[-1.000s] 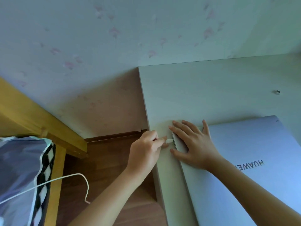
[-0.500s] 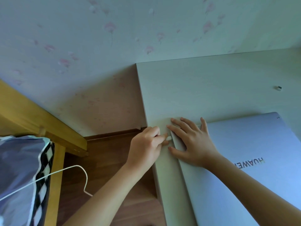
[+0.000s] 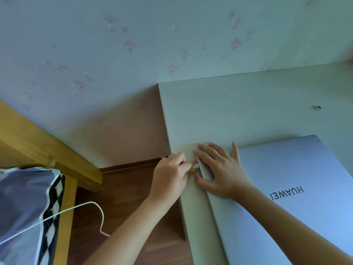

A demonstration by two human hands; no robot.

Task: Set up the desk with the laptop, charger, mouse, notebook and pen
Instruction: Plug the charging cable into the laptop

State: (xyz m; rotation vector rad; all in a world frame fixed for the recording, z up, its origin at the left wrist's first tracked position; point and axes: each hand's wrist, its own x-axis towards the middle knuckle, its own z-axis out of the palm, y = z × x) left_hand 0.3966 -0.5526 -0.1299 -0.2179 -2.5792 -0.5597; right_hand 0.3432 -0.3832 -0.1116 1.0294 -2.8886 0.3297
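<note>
A closed silver laptop [image 3: 286,188] lies on the pale desk [image 3: 229,111], lid logo facing me upside down. My right hand [image 3: 219,173] rests flat on the lid's far left corner, fingers spread. My left hand [image 3: 172,176] pinches the white charger plug [image 3: 195,166] against the laptop's left edge. The white charger cable [image 3: 76,209] trails left over the floor. Mouse, notebook and pen are out of view.
A small dark object [image 3: 317,108] lies on the desk at the far right. A wooden frame [image 3: 47,150] and a patterned pillow [image 3: 24,207] sit at the left. Flowered wallpaper backs the desk; brown floor shows between desk and frame.
My left hand has brought the plug right until it meets the laptop's side edge. My right hand has stayed on the lid.
</note>
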